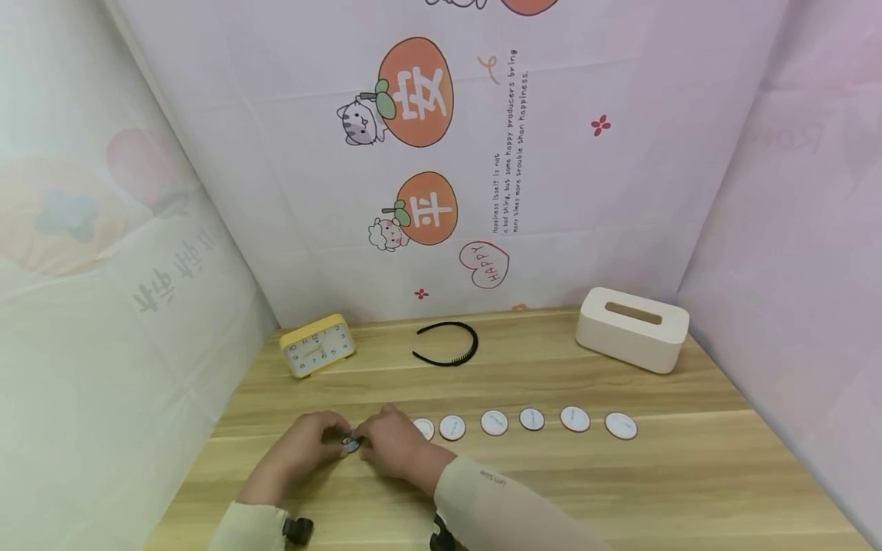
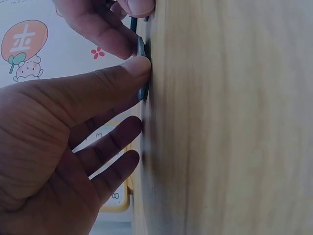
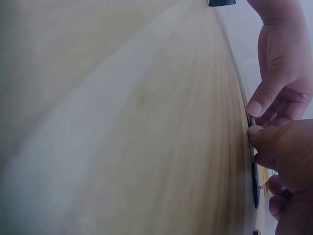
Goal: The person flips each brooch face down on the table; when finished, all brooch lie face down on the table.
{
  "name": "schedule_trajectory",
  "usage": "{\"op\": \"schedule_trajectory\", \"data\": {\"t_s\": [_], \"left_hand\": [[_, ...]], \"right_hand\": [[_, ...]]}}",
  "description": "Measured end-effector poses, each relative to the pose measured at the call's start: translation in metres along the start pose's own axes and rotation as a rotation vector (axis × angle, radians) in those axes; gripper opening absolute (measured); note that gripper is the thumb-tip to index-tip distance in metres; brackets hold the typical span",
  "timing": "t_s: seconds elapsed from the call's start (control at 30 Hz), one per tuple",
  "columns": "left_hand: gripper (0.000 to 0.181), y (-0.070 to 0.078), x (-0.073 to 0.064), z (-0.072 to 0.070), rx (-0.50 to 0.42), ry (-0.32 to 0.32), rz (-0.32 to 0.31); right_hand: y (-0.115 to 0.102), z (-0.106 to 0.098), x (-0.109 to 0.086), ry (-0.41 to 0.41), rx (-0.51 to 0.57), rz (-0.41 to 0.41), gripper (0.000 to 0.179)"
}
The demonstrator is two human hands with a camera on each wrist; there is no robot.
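A small round disc with a blue picture on its face (image 1: 351, 444) is low over the wooden table, between my two hands. My left hand (image 1: 310, 442) pinches its left edge; the left wrist view shows the thumb against the thin dark disc (image 2: 142, 94), other fingers spread below. From the opposite side, my right hand (image 1: 396, 442) holds the disc's right edge with thumb and fingertips. Just right of that hand, a white round disc (image 1: 424, 428) is partly hidden by it. Another white disc (image 1: 452, 428) lies beside that one.
More white discs with dark rims, such as one (image 1: 575, 418), continue the row rightward. Behind stand a yellow alarm clock (image 1: 318, 346), a black headband (image 1: 472, 344) and a white tissue box (image 1: 630, 337). Printed cloth (image 1: 586, 191) walls the wooden table (image 1: 551, 497).
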State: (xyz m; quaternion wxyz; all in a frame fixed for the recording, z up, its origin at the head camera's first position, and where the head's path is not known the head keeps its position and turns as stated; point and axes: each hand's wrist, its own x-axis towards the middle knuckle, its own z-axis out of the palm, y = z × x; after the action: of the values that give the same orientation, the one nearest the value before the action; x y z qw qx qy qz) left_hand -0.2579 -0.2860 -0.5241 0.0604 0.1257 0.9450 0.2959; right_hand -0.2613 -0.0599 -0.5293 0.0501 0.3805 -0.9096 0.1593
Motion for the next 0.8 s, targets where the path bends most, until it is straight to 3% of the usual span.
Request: {"op": "schedule_trajectory", "data": {"t_s": [0.23, 0.53, 0.8], "left_hand": [[0.012, 0.0014, -0.0036, -0.0058, 0.004, -0.024, 0.046], [0.013, 0.0021, -0.006, -0.01, 0.054, -0.046, 0.087], [0.019, 0.0012, -0.0079, -0.0095, 0.024, -0.058, 0.055]], "right_hand": [[-0.0007, 0.0004, 0.0014, 0.009, -0.026, 0.012, 0.026], [0.0, 0.002, 0.0049, 0.011, -0.083, -0.008, 0.019], [-0.0017, 0.0036, 0.0081, 0.02, -0.101, 0.009, 0.011]]}}
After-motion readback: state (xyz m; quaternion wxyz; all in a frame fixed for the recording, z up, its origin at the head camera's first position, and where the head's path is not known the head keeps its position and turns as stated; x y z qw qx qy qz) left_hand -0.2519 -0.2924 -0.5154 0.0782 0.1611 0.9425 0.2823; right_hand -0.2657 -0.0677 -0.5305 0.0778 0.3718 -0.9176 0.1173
